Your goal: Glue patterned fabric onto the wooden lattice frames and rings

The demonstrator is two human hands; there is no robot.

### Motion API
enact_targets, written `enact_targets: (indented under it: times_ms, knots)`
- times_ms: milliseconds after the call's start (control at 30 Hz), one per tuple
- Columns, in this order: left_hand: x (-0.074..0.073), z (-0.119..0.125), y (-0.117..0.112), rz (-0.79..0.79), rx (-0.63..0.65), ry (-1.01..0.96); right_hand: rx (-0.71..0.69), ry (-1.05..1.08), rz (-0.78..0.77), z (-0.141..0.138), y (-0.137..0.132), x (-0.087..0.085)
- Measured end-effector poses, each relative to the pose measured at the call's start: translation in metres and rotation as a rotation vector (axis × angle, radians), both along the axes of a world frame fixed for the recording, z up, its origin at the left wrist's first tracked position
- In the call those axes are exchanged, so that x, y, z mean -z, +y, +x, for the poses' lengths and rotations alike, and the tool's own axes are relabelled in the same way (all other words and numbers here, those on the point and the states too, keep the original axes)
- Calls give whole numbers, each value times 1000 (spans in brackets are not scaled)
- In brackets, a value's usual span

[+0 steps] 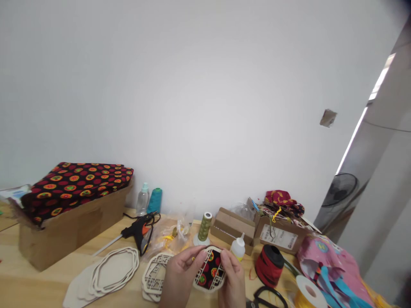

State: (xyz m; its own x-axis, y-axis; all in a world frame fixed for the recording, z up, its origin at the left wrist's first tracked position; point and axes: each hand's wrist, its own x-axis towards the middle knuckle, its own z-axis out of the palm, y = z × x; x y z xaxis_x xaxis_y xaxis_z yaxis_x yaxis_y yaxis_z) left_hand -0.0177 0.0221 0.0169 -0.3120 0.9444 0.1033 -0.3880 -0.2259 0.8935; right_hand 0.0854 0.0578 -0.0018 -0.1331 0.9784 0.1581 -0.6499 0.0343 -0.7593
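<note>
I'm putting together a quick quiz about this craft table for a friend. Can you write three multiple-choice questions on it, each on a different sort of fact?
1. Where is the glue gun?
A) Inside the small open carton
B) On the table, left of the hands
C) Hanging on the wall

2. What colour is the thread on the upright spool?
A) Red
B) Pink
C) Olive green

3. What state is the wooden lattice frame in?
A) Flat on the table, untouched
B) Held up by the left hand and right hand
C) Broken in two

1 B: the gun lies on the table top.
2 C: olive thread fills the spool.
3 B: the fingers of both hands grip it.
</note>
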Motion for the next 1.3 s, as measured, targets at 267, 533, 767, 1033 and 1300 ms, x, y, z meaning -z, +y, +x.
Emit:
enact_targets:
  times_ms: [267,533,767,1033,1300]
  knots:
    - [7,-1,4,-16,55,-58,76,-25,-29,1,2,7]
    - [1,7,1,-9,229,-271,73,21,-95,5,9,9]
    - [3,2,2,-41,225,-230,56,25,-82,5,5,3]
    - [11,-2,9,-37,128,-15,40,-128,-19,4,5,6]
    - [19,-3,13,-57,63,10,73,-236,53,6,5,5]
